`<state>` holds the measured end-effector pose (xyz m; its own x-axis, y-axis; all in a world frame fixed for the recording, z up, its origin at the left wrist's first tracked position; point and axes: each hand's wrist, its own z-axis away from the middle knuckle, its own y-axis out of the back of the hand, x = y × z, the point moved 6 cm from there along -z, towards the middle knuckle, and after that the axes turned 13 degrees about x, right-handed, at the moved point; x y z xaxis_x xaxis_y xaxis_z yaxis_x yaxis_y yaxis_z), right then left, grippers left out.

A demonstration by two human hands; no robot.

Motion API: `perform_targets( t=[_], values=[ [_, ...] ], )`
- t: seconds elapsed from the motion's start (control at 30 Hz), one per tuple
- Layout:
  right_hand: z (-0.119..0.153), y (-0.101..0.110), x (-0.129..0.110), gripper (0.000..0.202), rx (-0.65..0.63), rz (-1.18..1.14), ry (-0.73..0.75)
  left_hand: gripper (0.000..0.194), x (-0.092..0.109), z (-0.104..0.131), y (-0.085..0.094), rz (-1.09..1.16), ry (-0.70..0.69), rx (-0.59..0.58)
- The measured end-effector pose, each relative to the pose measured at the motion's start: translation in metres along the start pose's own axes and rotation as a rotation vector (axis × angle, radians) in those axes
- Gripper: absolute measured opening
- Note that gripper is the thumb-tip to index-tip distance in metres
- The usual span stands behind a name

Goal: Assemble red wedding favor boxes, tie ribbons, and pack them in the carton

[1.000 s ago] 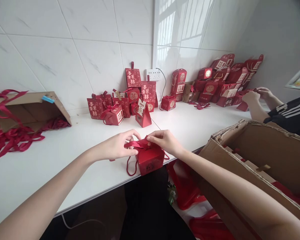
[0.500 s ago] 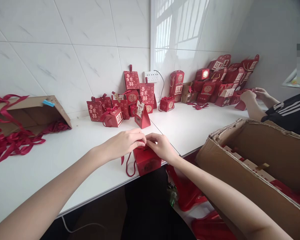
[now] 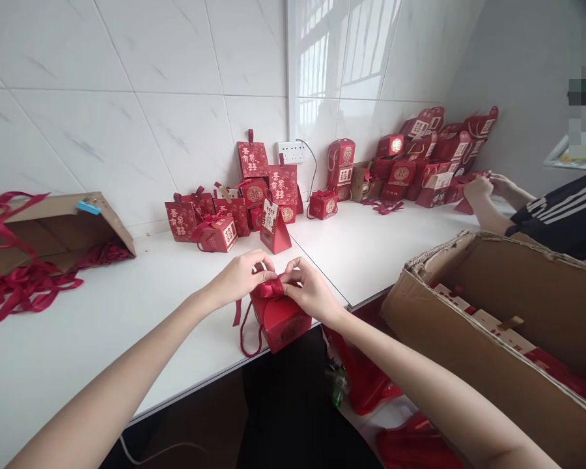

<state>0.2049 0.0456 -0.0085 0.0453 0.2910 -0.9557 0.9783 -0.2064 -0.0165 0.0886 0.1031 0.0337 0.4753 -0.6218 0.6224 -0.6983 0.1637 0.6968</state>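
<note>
A red ribbon point(image 3: 270, 288) is pinched by the left hand point(image 3: 241, 277) and right hand point(image 3: 312, 292) atop a red box point(image 3: 286, 324) — at its three o'clock, a carton point(image 3: 434, 319) is seen.

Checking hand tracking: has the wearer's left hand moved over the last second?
Yes: the left hand has shifted to the right, judged against the white wall socket.

So the gift box point(image 3: 284, 326) sits at the near edge of the table point(image 3: 322, 241), just below center; box cluster point(image 3: 234, 212) behind it, box pile point(image 3: 432, 153) upper right, ribbons point(image 3: 34, 286) spilling from a carton point(image 3: 63, 207) far left, second carton point(image 3: 444, 326) lower right.
</note>
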Motion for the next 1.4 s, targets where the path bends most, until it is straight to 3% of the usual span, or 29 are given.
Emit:
perform_targets(
  t=[0.17,0.43,0.7,0.97,1.13,1.27,1.4],
  values=[
    [0.0,0.002,0.002,0.021,0.06,-0.041,0.054,0.011,-0.007,0.016,-0.01,0.039,0.02,0.0],
    [0.009,0.008,-0.004,0.007,0.17,0.101,0.16,0.013,0.011,0.035,-0.008,-0.042,-0.096,0.068],
    [0.02,0.018,-0.009,0.003,0.283,0.213,0.173,0.027,0.004,0.05,-0.034,0.201,0.139,0.302],
    [0.033,0.022,-0.011,0.007,0.346,0.214,0.091,0.023,-0.009,0.057,-0.06,0.68,0.411,0.357],
    [0.029,0.022,-0.019,0.006,0.214,0.297,0.005,0.02,-0.008,0.061,-0.066,0.731,0.447,0.438],
    [0.019,0.023,-0.02,0.008,0.128,0.377,-0.075,0.027,-0.007,0.062,-0.065,0.672,0.446,0.42],
    [0.017,0.028,-0.022,0.011,0.17,0.466,0.079,0.034,-0.006,0.06,-0.063,0.614,0.459,0.377]
  ],
)
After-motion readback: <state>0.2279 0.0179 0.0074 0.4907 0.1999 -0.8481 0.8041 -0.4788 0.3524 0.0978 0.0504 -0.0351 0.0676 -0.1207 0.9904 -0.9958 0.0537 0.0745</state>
